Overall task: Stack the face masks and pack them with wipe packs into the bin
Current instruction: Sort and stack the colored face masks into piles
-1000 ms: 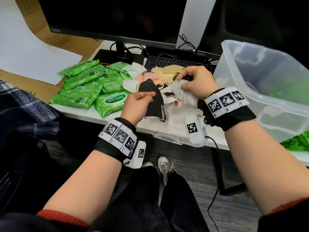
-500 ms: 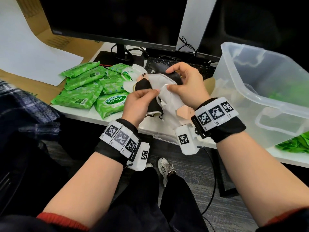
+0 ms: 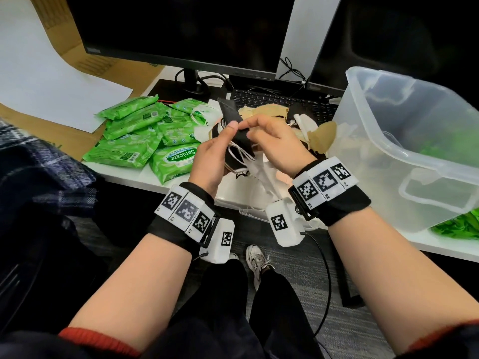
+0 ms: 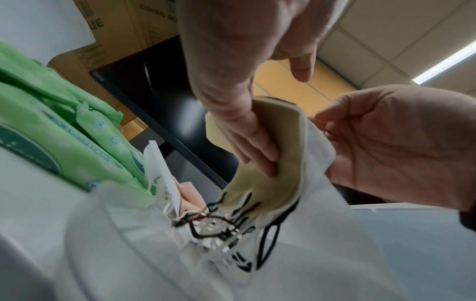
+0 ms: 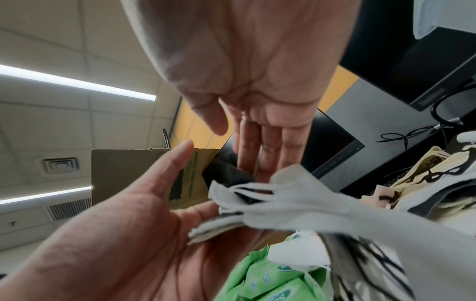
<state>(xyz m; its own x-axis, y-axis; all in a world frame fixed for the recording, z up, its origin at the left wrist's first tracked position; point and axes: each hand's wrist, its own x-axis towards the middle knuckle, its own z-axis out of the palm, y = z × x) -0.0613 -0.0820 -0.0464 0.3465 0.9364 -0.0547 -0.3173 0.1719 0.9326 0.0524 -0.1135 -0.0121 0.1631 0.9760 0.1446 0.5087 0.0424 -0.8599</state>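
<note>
Both hands raised above the front edge of the table (image 3: 129,174), working one small bundle of face masks (image 3: 239,149). Left hand (image 3: 212,161): fingers curled under the bundle, thumb pressing on top of a black mask, so its grip is pinching the stack. From the left wrist view the fingers lie against a beige mask (image 4: 270,173) with white and black layers behind it; ear loops dangle below, tangled. Right hand (image 3: 274,146): thumb and forefinger tips meet on the upper edge of the same black mask, remaining fingers loosely curled; grip is pinching that mask. More masks, loose and unsorted (white, beige, black), lie in a heap (image 3: 305,125) on the table behind the hands, just in front of a keyboard (image 3: 285,102). Green wipe packs (image 3: 145,133) lie overlapping on the table left of the hands. Clear plastic bin (image 3: 404,141) stands on the table at the right, near the mask heap; something green shows through its wall, not identifiable. Dark monitor (image 3: 181,29) behind.
</note>
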